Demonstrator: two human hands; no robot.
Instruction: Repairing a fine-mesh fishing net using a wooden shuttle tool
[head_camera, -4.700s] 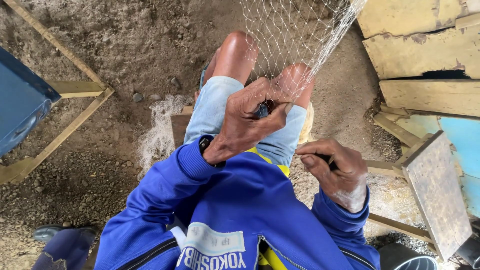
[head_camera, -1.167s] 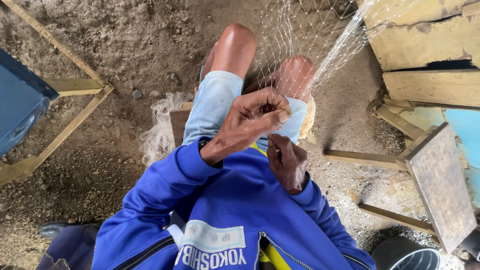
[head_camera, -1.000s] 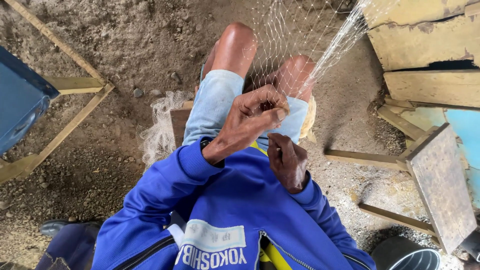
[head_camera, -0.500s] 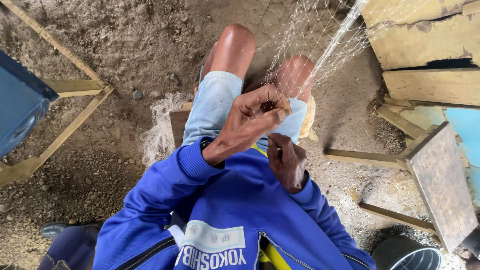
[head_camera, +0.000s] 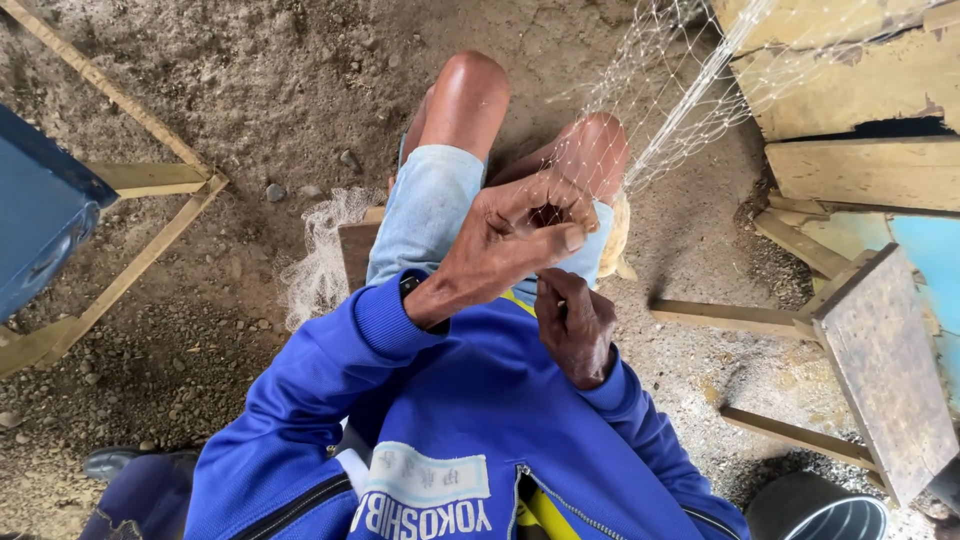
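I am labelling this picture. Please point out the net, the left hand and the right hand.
net (head_camera: 690, 95), head view, bunched strand.
left hand (head_camera: 510, 245), head view, back of hand.
right hand (head_camera: 578, 330), head view, back of hand.

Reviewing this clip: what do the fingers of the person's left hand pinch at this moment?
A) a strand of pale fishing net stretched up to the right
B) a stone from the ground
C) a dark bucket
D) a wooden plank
A: the left hand closes its fingers on the fishing net, whose mesh runs taut from the fingers up to the right, while the right hand sits curled just below it.
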